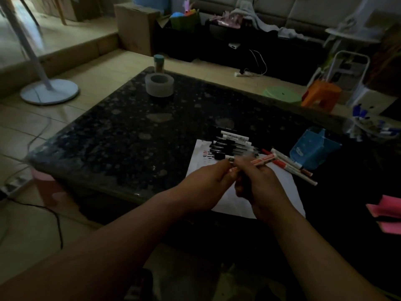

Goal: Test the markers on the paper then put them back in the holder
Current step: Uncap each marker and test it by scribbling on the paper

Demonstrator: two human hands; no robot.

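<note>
Our left grip [207,181] and right grip [260,187] meet just above the paper [282,192] near the front edge of the bench [130,137]. Both are curled round one red marker [263,160], the left pinching its near end and the right closed on the barrel, though blur hides the fingertips. Beyond them a row of black markers [234,144] lies across the far edge of the paper, more red markers [293,168] lie to the right, the blue holder [312,148] sits just beside those, and a roll of tape [159,84] rests far off.
</note>
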